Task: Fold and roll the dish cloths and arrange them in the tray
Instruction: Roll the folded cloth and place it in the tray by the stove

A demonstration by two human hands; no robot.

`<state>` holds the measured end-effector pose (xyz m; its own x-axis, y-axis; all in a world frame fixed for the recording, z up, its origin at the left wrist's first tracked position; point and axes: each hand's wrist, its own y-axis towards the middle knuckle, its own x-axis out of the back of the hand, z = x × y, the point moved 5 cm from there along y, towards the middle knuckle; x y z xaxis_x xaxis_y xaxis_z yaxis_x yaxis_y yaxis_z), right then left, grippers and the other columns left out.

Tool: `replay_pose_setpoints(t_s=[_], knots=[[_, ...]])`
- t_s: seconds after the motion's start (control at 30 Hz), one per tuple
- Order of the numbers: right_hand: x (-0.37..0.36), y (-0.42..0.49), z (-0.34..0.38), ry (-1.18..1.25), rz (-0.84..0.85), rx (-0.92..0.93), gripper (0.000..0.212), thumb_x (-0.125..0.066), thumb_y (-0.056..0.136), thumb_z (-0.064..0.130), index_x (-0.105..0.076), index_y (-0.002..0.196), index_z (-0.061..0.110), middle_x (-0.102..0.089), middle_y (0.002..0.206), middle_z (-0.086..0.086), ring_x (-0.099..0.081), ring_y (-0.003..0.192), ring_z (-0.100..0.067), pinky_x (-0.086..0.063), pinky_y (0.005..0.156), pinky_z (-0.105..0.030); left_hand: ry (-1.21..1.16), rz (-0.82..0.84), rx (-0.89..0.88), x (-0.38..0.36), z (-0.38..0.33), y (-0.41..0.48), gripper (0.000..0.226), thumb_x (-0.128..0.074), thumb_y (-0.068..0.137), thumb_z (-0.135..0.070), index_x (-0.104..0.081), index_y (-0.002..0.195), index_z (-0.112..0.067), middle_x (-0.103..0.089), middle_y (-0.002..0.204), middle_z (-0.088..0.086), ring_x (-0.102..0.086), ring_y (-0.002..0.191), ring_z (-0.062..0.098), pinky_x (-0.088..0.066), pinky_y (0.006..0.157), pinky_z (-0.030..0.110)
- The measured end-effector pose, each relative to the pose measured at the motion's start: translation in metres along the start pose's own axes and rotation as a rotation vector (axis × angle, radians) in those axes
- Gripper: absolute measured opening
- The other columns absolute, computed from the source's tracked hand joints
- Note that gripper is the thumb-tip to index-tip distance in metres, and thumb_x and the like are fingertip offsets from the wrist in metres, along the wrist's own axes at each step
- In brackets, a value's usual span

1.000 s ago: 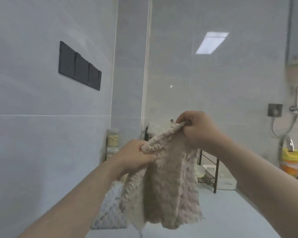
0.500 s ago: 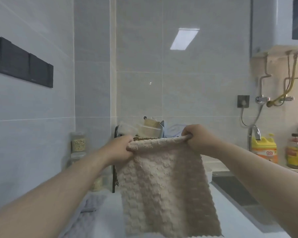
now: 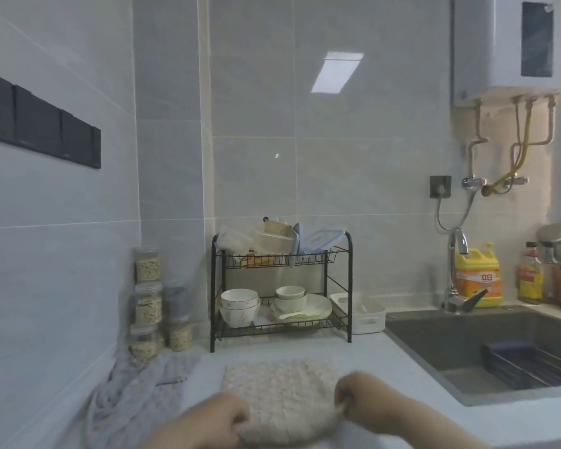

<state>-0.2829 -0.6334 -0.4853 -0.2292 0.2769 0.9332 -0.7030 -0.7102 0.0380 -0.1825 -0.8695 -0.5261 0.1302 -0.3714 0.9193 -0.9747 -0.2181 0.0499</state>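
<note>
Laying the beige cloth (image 3: pixel 279 388) flat on the counter (image 3: pixel 389 359) made sense for folding; left hand (image 3: pixel 221 419) and right hand (image 3: pixel 361 398) each pinched a near corner, fingers curled.

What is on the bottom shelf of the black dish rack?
Stacked patterned bowls on the left; smaller white bowls atop pale plates on the right. Something flat lies between them, too blurred to identify, and the back of the shelf is hidden by crockery.
</note>
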Motion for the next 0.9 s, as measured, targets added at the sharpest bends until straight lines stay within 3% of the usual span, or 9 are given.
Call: replay_pose_setpoints(t_s=[0.07,0.2,0.27,0.33,0.4,0.53,0.67,0.8,0.9], knots=[[-0.018,-0.016,-0.002,0.003,0.122,-0.067,0.015,-0.054,0.084,0.025,-0.062,0.076,0.035,-0.050,0.093,0.015,-0.050,0.104,-0.012,-0.026,0.086,-0.019,-0.114,0.077,-0.039,-0.018,0.003,-0.013,0.033,-0.053,0.084,-0.010,-0.055,0.098,-0.040,-0.054,0.106,-0.020,-0.057,0.095,-0.008,-0.041,0.080,0.009],[-0.024,-0.010,-0.007,0.116,0.196,-0.051,0.018,-0.050,0.075,0.044,-0.067,0.076,0.036,-0.065,0.106,0.011,-0.059,0.108,-0.013,-0.043,0.096,-0.027,-0.100,0.128,-0.024,-0.006,0.001,-0.011,0.022,-0.054,0.083,-0.043,-0.057,0.068,-0.027,-0.049,0.066,-0.012,-0.053,0.068,0.002,-0.036,0.067,0.015],[-0.029,0.005,-0.012,0.057,0.098,-0.043,0.032,-0.046,0.089,0.039,-0.067,0.111,0.030,-0.060,0.128,0.005,-0.053,0.120,-0.014,-0.040,0.101,-0.027,-0.018,0.132,-0.025,-0.005,0.002,-0.002,0.025,-0.051,0.089,-0.043,-0.067,0.104,-0.032,-0.062,0.109,-0.013,-0.056,0.106,0.007,-0.042,0.089,0.020],[-0.045,0.019,-0.019,-0.062,0.069,-0.038,0.053,-0.035,0.095,0.050,-0.042,0.141,0.027,-0.039,0.149,0.001,-0.036,0.137,-0.018,-0.027,0.111,-0.032,0.102,0.213,-0.025,-0.015,0.002,0.006,0.056,-0.044,0.095,-0.047,-0.033,0.147,-0.031,-0.024,0.156,-0.010,-0.021,0.144,0.010,-0.020,0.116,0.029],[-0.066,0.028,-0.027,-0.199,0.134,-0.050,0.066,-0.025,0.092,0.062,-0.019,0.150,0.030,-0.020,0.157,-0.002,-0.017,0.146,-0.020,-0.016,0.115,-0.040,0.255,0.287,-0.062,-0.032,0.001,0.011,0.072,-0.033,0.096,-0.056,-0.006,0.154,-0.024,0.005,0.161,-0.005,0.006,0.148,0.013,-0.004,0.120,0.036],[-0.078,0.051,-0.043,-0.299,0.153,-0.075,0.081,-0.006,0.086,0.075,0.002,0.153,0.030,0.005,0.161,0.003,0.005,0.148,-0.015,0.001,0.118,-0.042,0.361,0.281,-0.021,-0.045,0.019,0.029,0.091,-0.018,0.083,-0.079,0.006,0.153,-0.025,0.016,0.160,-0.008,0.013,0.147,0.013,0.002,0.120,0.042],[-0.079,0.071,-0.054,-0.300,0.158,-0.047,0.103,0.008,0.064,0.085,0.003,0.153,0.031,0.004,0.161,0.003,0.006,0.148,-0.014,0.002,0.119,-0.043,0.311,0.236,-0.020,-0.048,0.029,0.049,0.078,-0.024,0.091,-0.069,0.002,0.153,-0.030,0.011,0.160,-0.009,0.011,0.147,0.011,0.004,0.120,0.039],[-0.059,0.095,-0.058,-0.235,-0.015,0.016,0.063,-0.023,0.094,0.063,-0.021,0.150,0.033,-0.018,0.159,0.006,-0.015,0.146,-0.013,-0.008,0.119,-0.041,0.161,0.062,-0.038,-0.021,0.033,0.082,0.050,-0.027,0.101,-0.050,-0.038,0.144,-0.026,-0.031,0.151,-0.008,-0.023,0.143,0.016,-0.015,0.115,0.033],[-0.031,0.142,-0.074,-0.216,-0.161,-0.063,0.046,-0.034,0.101,0.039,-0.043,0.141,0.020,-0.040,0.148,-0.001,-0.038,0.135,-0.021,-0.029,0.112,-0.034,0.089,-0.060,0.006,-0.003,0.059,0.131,0.033,-0.037,0.101,-0.033,-0.061,0.106,-0.011,-0.059,0.111,-0.001,-0.056,0.107,0.021,-0.043,0.094,0.032]])
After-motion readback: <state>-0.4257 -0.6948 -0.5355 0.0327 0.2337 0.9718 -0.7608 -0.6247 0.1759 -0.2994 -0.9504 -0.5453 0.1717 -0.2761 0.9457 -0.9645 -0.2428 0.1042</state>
